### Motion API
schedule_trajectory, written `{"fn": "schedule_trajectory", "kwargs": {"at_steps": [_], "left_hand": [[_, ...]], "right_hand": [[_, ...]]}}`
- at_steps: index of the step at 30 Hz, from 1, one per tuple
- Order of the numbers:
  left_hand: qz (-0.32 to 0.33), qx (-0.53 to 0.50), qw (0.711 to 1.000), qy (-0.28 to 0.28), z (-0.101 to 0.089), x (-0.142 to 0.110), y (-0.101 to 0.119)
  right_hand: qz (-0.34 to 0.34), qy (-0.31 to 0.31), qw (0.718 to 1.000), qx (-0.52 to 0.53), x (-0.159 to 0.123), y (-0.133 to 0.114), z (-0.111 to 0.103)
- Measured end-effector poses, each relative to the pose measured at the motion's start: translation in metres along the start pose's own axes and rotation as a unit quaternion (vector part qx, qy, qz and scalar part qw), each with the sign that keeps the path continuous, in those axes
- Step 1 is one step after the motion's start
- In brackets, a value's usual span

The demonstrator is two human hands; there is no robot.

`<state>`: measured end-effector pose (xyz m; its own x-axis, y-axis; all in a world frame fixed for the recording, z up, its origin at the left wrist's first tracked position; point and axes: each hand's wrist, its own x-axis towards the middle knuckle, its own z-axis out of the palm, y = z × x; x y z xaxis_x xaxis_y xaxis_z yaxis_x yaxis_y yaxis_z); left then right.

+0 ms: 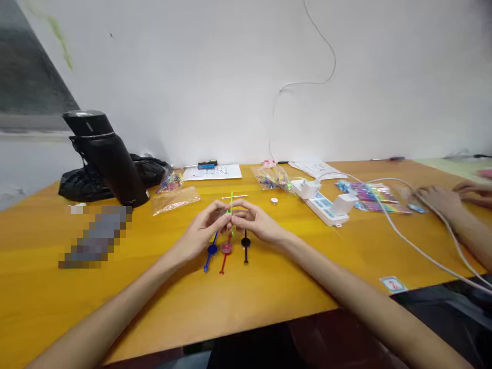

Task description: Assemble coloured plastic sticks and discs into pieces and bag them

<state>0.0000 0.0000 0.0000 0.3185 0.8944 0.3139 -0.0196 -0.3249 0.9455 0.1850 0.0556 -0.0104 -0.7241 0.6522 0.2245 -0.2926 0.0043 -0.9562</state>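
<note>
My left hand [203,225] and my right hand [255,219] meet above the table, fingertips pinched around a thin bright green plastic pointer [231,204] held roughly upright. Its lower part is mostly hidden by the fingers. Just below the hands lie a blue pointer [212,249], a red pointer [226,248] and a black pointer [246,242], each a thin arrow with a round disc in its middle. Behind the fingers rests a white pointer [234,197] on the wood.
Around the wooden table [184,318] are a black bottle [111,159], bags of small parts [272,178], a flat clear bag [176,200], a screwdriver [207,164], a power strip [323,206] with cables and a pixelated area [98,238]. Another person's hands [442,200] are at the right.
</note>
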Motion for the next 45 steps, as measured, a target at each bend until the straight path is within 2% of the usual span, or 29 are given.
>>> {"fn": "schedule_trajectory", "kwargs": {"at_steps": [5, 10, 13, 17, 23, 26, 29, 37, 41, 45], "left_hand": [[-0.009, 0.007, 1.0, 0.008, 0.0, 0.004, -0.001], [-0.016, 0.01, 1.0, 0.006, -0.001, 0.002, -0.002], [-0.027, 0.018, 0.999, 0.002, -0.001, 0.0, -0.002], [-0.038, 0.048, 0.998, -0.032, -0.003, -0.003, -0.001], [-0.003, 0.178, 0.983, -0.047, -0.009, -0.004, 0.001], [0.004, 0.21, 0.976, -0.064, -0.01, -0.005, 0.002], [0.0, 0.212, 0.975, -0.062, -0.009, -0.007, 0.0], [-0.012, 0.236, 0.972, -0.007, -0.003, -0.007, -0.005], [-0.017, 0.187, 0.982, 0.003, 0.003, -0.007, -0.001], [-0.021, 0.145, 0.989, -0.027, 0.005, -0.009, 0.002]], "right_hand": [[0.038, 0.029, 0.995, 0.088, -0.005, 0.005, 0.008], [0.054, 0.013, 0.987, 0.148, -0.006, 0.001, 0.012], [0.052, 0.008, 0.989, 0.141, -0.005, 0.001, 0.014], [0.049, 0.004, 0.992, 0.12, -0.005, 0.003, 0.017], [0.045, -0.014, 0.995, 0.083, -0.005, 0.004, 0.02], [0.036, -0.021, 0.996, 0.073, -0.005, 0.005, 0.02], [0.029, -0.008, 0.998, 0.052, -0.004, 0.007, 0.021], [0.026, 0.048, 0.998, 0.033, -0.002, 0.006, 0.02], [0.034, 0.041, 0.995, 0.085, -0.003, 0.008, 0.019], [0.05, 0.006, 0.99, 0.133, -0.005, 0.008, 0.017]]}}
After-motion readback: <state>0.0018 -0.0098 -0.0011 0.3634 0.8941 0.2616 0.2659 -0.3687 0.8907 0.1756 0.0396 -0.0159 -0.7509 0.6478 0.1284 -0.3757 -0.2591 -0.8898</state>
